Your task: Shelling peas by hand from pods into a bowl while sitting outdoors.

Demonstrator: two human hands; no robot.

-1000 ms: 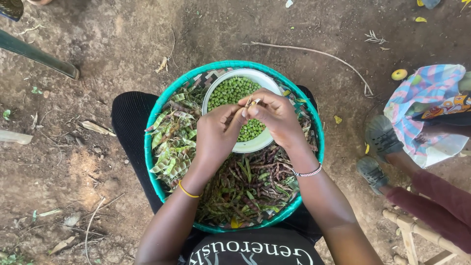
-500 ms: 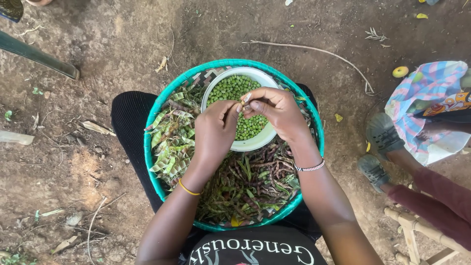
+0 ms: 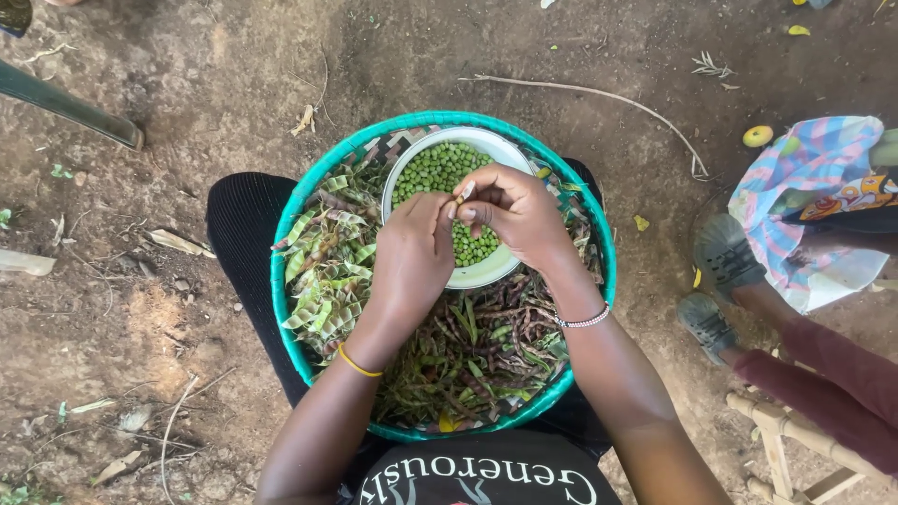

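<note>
Shelling over the lap basket (image 3: 285,309).
Near me, dark unshelled pods (image 3: 468,351); my left hand (image 3: 412,257) and right hand (image 3: 510,210) both pinch one pod (image 3: 463,194) above the white bowl (image 3: 486,271) at the far rim. Risk: peas popping sideways, missing the bowl.

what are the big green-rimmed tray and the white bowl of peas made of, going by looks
The tray looks woven, probably from plastic strips: its teal rim shows tight wrapped ridges with a slight sheen, and a plaited pattern shows by the bowl. The white bowl looks like enamelled metal or smooth plastic: a thin, even, glossy rim. The picture cannot settle which. It holds shelled green peas.
</note>
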